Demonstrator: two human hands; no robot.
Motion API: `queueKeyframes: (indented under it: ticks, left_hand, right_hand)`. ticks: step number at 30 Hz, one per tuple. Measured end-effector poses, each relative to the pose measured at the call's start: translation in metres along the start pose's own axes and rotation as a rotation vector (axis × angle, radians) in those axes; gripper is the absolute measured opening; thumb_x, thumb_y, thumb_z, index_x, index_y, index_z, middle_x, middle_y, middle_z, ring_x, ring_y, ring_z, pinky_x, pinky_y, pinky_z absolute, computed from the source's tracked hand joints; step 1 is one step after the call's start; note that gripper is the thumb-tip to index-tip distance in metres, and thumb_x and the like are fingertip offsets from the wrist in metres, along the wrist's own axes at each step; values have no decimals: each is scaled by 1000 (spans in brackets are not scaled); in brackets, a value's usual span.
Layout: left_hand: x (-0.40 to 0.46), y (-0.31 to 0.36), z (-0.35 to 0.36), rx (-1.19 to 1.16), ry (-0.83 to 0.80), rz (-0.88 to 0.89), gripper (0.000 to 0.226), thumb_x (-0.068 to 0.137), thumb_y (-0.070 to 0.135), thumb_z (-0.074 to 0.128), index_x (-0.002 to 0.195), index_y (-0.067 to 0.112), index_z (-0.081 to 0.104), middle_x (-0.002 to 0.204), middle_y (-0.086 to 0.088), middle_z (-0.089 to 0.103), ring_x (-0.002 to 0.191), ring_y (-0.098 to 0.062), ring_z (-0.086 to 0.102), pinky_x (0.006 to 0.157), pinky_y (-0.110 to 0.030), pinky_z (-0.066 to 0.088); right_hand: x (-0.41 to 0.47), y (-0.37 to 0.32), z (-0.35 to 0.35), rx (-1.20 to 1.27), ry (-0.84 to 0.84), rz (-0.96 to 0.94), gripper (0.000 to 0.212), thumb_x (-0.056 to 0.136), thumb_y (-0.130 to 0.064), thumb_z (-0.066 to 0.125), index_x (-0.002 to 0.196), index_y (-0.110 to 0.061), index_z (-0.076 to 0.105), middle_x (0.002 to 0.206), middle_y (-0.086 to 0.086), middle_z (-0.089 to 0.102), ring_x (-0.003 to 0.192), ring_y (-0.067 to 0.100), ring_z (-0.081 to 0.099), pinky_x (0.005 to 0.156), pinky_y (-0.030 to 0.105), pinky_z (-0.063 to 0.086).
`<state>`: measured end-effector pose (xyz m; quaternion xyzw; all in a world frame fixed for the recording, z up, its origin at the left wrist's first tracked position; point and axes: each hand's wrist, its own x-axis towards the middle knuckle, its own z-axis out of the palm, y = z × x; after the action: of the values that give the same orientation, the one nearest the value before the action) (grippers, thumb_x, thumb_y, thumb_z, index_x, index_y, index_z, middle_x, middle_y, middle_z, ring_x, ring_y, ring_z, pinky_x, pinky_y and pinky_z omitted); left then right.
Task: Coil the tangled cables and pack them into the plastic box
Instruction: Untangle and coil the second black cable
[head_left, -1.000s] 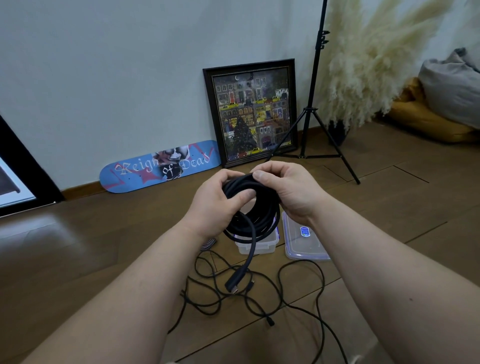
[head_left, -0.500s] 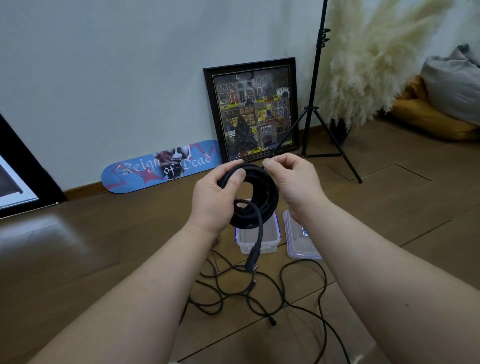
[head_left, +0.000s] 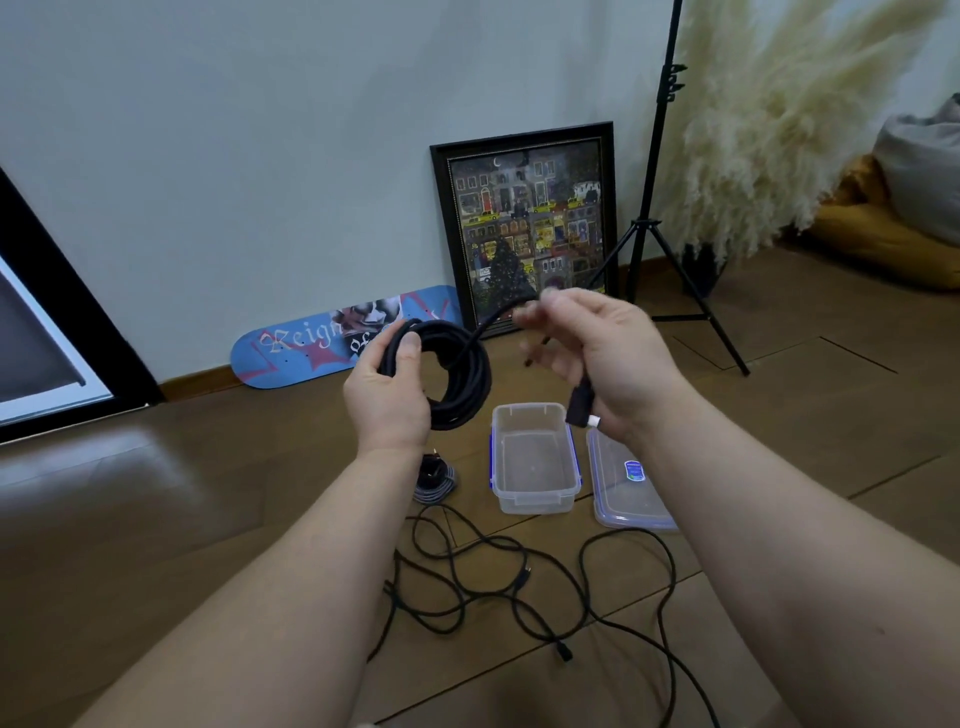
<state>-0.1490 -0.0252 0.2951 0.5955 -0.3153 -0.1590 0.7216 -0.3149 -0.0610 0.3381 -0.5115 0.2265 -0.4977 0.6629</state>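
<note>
The left hand (head_left: 387, 397) grips a black coiled cable (head_left: 457, 374), thumb pressed over the rim of the loops and fingers curled behind it, held in the air above the floor (head_left: 779, 415). The right hand (head_left: 597, 358) pinches the coil's loose end, its fingers blurred, and the plug (head_left: 581, 402) hangs down by the wrist. On the floor beneath, the open plastic box (head_left: 535, 462) stands just beside its lid (head_left: 626, 480). A small wound grey cable (head_left: 434, 480) lies left of the box, and tangled black cables (head_left: 493, 597) sprawl nearer the person.
</note>
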Motion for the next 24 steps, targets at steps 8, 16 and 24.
queueKeyframes:
  ticks: [8, 16, 24]
  left_hand:
    - [6, 0, -7, -19, 54, -25, 17, 96, 29, 59, 112, 31, 67, 112, -1, 71, 91, -19, 63, 95, -43, 54]
    - [7, 5, -8, 12, 75, -8, 18, 97, 27, 59, 113, 27, 67, 112, 5, 68, 110, -17, 62, 101, -33, 48]
    - [-6, -3, 14, 42, -71, 39, 17, 96, 26, 61, 111, 32, 67, 115, -6, 70, 111, -36, 62, 97, -48, 52]
  right_hand:
    - [-2, 1, -4, 205, 7, 281, 33, 94, -8, 39, 62, -8, 45, 63, 6, 54, 72, 25, 69, 81, 43, 57]
    - [5, 26, -6, -1446, 15, -47, 33, 95, -18, 47, 125, -18, 60, 118, 3, 59, 104, 24, 57, 86, 37, 49]
    - [7, 34, 20, -1521, -147, -158, 30, 94, -39, 58, 114, -18, 68, 107, 5, 59, 97, 23, 57, 83, 35, 49]
